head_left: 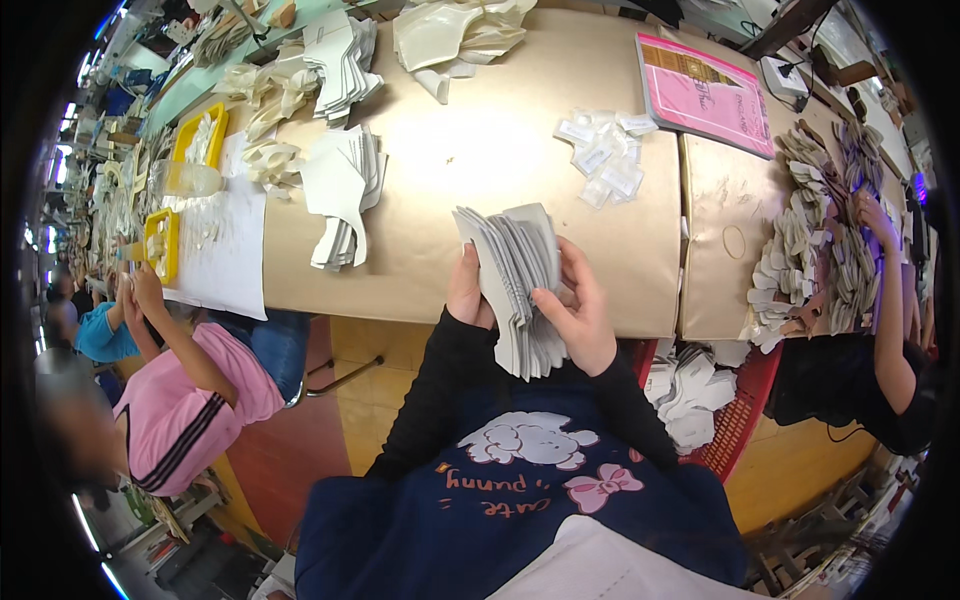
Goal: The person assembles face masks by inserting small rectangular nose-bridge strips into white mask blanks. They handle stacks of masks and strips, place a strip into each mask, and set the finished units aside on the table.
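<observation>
Both of my hands grip a thick stack of curved, flat cut pieces (520,270), white to light grey, just above the table's near edge. The pieces stand on edge, slightly fanned. My left hand (468,290) is closed around the left side, its fingers partly hidden behind the stack. On the opposite side my right hand (586,322) holds it, thumb pressed on the near edges and fingers behind. To the left on the table lies a fanned pile of similar white pieces (338,185), with another white pile (342,65) farther back.
Cream pieces (455,35) lie at the far edge. Small clear packets (605,150) and a pink notebook (705,95) are on the right. Yellow trays (160,262) stand left, near a person in pink (190,410). A red crate (738,420) with white pieces sits below the right edge.
</observation>
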A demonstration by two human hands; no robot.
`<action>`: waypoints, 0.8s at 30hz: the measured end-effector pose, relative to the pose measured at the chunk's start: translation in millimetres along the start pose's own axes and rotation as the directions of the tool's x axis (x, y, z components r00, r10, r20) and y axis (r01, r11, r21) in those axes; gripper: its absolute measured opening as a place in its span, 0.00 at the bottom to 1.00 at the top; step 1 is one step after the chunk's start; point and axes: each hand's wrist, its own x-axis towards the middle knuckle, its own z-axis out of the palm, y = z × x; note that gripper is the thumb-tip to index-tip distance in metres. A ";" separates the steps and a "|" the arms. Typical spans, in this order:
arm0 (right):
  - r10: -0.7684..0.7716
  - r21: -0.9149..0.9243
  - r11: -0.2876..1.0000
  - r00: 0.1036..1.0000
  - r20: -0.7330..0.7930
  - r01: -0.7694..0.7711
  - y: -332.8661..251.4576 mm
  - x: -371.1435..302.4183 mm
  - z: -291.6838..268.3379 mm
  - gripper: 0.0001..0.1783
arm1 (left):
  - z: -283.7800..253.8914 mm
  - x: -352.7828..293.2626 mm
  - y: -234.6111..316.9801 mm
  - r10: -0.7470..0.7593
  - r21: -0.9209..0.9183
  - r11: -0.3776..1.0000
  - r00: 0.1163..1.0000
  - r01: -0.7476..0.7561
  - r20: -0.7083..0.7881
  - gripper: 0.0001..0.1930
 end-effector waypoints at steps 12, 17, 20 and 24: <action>0.123 0.027 0.992 0.988 -0.094 -0.121 -11.1 5.6 -0.8 0.36 | -1.2 -2.3 -10.2 -0.071 -0.202 0.976 0.996 0.081 0.053 0.37; -0.049 -0.319 0.947 0.996 -0.077 0.022 -5.4 8.0 -2.1 0.34 | 1.9 -4.2 -15.2 -0.054 -0.230 0.971 0.998 0.061 0.037 0.39; -0.105 -0.314 0.946 0.993 -0.051 0.084 -2.5 9.4 -1.9 0.35 | 5.8 -5.1 -16.1 -0.065 -0.299 0.951 0.996 0.081 0.063 0.39; -0.222 -0.327 0.921 0.975 0.012 0.213 -3.3 7.9 -4.4 0.37 | 9.2 -6.6 -16.3 -0.031 -0.316 0.948 0.999 0.036 0.020 0.35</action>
